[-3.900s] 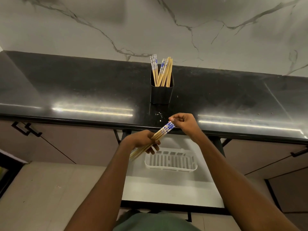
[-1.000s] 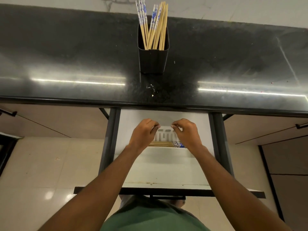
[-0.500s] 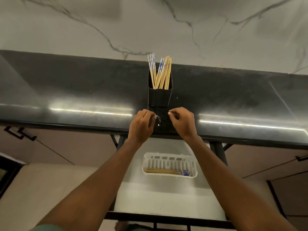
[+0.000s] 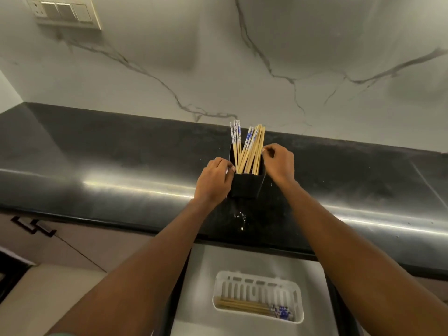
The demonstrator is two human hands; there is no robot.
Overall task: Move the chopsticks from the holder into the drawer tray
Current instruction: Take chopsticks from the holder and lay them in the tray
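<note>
**Both hands at the holder; one batch of chopsticks lying in the drawer tray**

The black holder [image 4: 246, 186] is being observed standing upright on the dark countertop [image 4: 97, 170], roughly at its middle, well back from the near edge. A bundle of chopsticks [image 4: 249, 151] is being kept in it, leaning in two groups, several with blue-and-white patterned tops.

The left hand [image 4: 213, 181] is being pressed against the holder's left wall, fingers curled, the fingertips touching the near-left corner of the rim. Whether a chopstick is being gripped by it cannot be told. The right hand [image 4: 278, 163] is being held at the holder's right side, its thumb and forefinger pinched together right beside the rightmost chopsticks; whether one is actually being grasped cannot be told.

Below the countertop, the drawer [image 4: 242, 260] is being seen pulled open toward the viewer. The white slotted tray [image 4: 297, 294] is being seen inside it, and a few chopsticks in the tray [image 4: 244, 306] are lying flat along its near wall, patterned ends to the right.
</note>
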